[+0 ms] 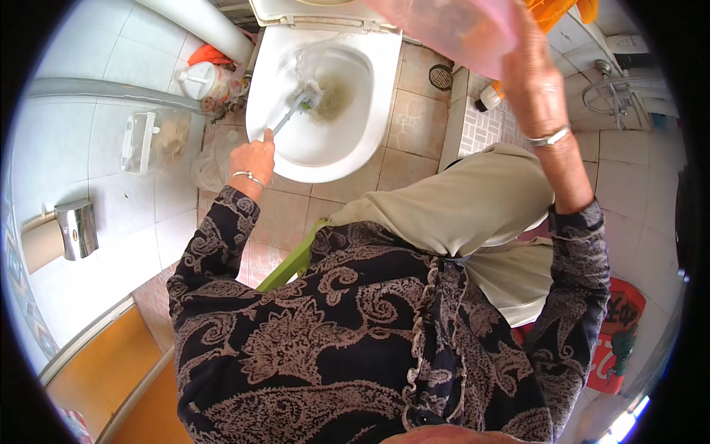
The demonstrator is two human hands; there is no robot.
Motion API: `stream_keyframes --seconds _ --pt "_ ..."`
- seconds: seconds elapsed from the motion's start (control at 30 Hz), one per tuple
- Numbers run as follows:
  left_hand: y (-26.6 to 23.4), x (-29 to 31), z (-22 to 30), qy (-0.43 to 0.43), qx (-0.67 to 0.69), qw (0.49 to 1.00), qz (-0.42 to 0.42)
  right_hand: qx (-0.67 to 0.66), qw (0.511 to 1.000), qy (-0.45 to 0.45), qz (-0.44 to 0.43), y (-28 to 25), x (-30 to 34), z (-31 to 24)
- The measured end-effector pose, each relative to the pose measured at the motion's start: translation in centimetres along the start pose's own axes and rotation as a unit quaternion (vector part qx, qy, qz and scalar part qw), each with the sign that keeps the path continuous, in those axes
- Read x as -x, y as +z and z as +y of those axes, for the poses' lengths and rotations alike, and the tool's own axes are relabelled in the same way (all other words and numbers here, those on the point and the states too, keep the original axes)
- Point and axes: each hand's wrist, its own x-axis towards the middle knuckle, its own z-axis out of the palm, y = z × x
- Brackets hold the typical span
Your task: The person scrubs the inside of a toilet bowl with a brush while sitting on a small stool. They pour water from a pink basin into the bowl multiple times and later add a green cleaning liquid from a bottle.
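The left hand (253, 157) is closed around the thin handle of a white-bristled toilet brush (302, 101), whose head sits down inside the white ceramic toilet bowl (370, 118), in murky water near the drain. The right hand (534, 78) is raised above the bowl's right rim, gripping a translucent pink plastic container (447, 26) held tilted over the toilet; how the fingers wrap it is partly hidden. The bowl fills most of the narrow gap between the white tiled wall (89, 155) on the left and a low tiled step (484, 126) on the right, so there is little free room at either side of its rim. Beside the bowl's left edge stand a white plastic jug (200, 80) and a crumpled clear plastic bag (211, 159), close to the brush hand. A chrome toilet paper holder (75, 228) is fixed to the wall further back. The floor (414, 140) is beige, stained tile, with a round drain grate (441, 77) just right of the bowl and a small white bottle with an orange cap (491, 96) beyond it.
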Motion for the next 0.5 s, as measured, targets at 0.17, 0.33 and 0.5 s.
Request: stream_keyframes --seconds 0.17,0.33,0.5 --pt "0.7 0.1 0.1 0.041 -0.069 0.994 -0.076 -0.142 0.948 0.286 -0.011 -3.0 4.0 7.7" --pt "-0.9 -1.5 1.6 0.093 0.012 0.991 -0.091 -0.147 0.907 0.394 -0.019 -4.4 9.0 12.3" --pt "6.0 -10.2 3.3 0.072 0.011 0.996 -0.042 -0.271 0.836 0.477 -0.001 -3.1 11.8 14.3"
